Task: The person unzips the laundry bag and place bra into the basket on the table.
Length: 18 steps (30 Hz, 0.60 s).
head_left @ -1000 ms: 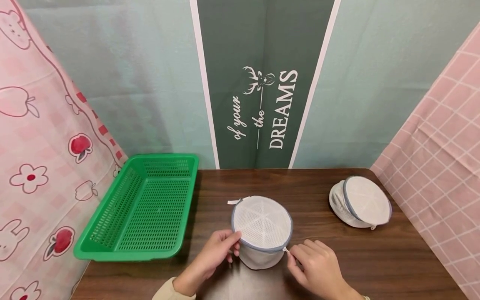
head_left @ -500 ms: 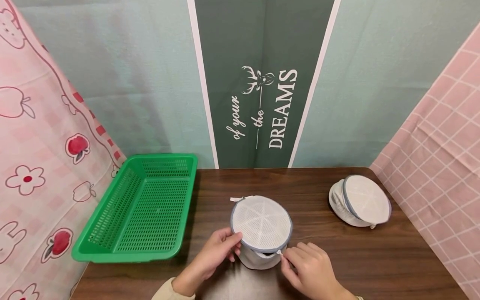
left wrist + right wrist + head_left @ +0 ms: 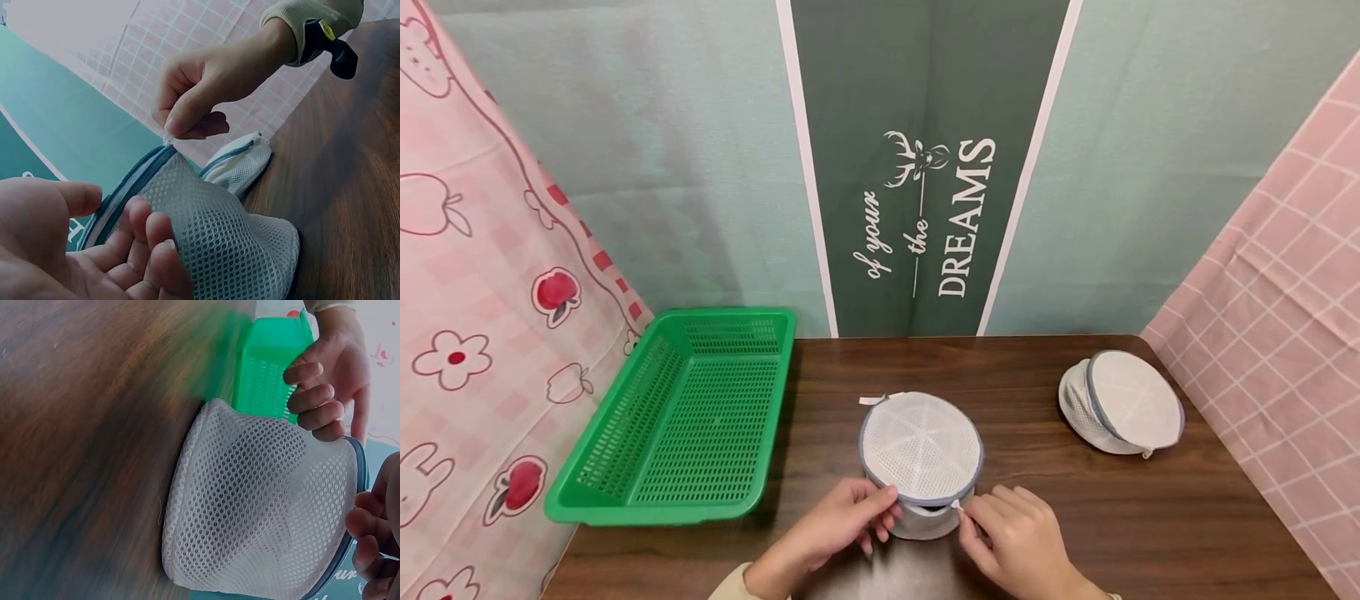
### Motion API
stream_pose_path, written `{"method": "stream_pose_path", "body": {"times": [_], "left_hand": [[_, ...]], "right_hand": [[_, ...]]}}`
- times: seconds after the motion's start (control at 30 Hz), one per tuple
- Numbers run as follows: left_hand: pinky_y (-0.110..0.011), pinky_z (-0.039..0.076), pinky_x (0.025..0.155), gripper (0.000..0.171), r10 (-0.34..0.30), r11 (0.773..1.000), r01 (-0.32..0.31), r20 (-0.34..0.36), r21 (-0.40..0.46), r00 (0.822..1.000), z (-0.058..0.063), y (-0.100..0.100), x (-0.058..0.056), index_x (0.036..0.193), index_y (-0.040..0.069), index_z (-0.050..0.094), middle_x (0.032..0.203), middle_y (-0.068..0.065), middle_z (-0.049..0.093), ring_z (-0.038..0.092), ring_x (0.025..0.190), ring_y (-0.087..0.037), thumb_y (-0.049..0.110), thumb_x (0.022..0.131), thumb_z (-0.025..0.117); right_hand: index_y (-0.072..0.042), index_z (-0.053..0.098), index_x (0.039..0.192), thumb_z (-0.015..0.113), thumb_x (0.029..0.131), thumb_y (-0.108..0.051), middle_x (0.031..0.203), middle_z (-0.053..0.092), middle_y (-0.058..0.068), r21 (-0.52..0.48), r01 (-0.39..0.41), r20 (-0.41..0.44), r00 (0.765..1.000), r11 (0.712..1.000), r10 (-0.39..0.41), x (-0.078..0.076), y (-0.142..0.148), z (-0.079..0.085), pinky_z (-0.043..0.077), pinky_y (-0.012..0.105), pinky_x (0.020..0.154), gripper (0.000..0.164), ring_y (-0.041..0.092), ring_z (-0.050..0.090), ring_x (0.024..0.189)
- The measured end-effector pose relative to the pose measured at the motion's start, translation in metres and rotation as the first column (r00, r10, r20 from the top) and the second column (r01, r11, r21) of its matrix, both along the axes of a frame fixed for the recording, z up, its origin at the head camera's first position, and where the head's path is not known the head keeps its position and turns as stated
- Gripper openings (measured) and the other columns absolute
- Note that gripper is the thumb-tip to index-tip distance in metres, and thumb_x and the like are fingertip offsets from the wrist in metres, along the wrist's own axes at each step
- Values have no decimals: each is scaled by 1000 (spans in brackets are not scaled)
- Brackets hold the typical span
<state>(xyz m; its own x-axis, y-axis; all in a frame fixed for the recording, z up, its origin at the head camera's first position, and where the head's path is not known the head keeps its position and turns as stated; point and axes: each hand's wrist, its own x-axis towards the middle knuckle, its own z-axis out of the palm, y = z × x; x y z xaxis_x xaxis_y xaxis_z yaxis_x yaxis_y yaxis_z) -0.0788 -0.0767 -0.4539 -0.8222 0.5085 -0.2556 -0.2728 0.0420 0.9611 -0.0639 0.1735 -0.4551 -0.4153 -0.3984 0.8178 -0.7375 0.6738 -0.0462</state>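
Observation:
A round white mesh laundry bag (image 3: 922, 446) with a blue-grey zipped rim stands upright on the table at front centre. Its lid is slightly parted from the body at the front, leaving a dark gap. My left hand (image 3: 842, 527) holds the rim at front left, thumb on top and fingers below. The right hand (image 3: 1021, 537) pinches the small white zipper pull (image 3: 957, 505) at the front right of the rim. In the left wrist view the pull (image 3: 168, 139) sits at the rim's raised corner. Bulging mesh sides (image 3: 262, 500) fill the right wrist view.
A green perforated plastic basket (image 3: 767, 467) stands at the left of the brown wooden table (image 3: 1150, 525). Another round mesh bag (image 3: 1135, 400) lies tilted at the back right. Printed cloths hang behind and on both sides.
My right hand has drawn the zipper pull a little leftward along the front rim, and a gap has opened there. The left hand has slid right along the rim.

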Motion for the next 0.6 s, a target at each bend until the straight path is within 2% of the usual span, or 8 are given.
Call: {"method": "stream_pose_path", "body": {"times": [0.3,0.47,0.6], "left_hand": [[-20,43,49,48,-122,992,122,-20,-21,992,1,9,5,96,-14,67,74,-1,63,58,65,-9,29,106,52],[-20,43,49,52,-116,993,116,-11,-17,993,1,13,4,97,-16,67,76,-1,64,59,66,-9,32,108,49],[-19,43,49,53,-82,997,82,-7,-7,997,1,13,3,99,-20,65,75,-1,62,58,66,-9,29,108,49]], "right_hand": [[-20,49,64,45,101,-27,59,30,-16,-18,-20,11,1000,1000,21,0,-6,-1,16,11,52,38,-5,20,58],[-20,50,65,45,102,-27,60,31,-16,-13,-30,12,999,999,30,0,-7,-5,16,11,52,37,-5,21,58],[-19,53,67,45,102,-26,60,33,-14,0,-47,12,999,999,47,-1,-8,-10,18,11,52,36,-3,24,55]]}}
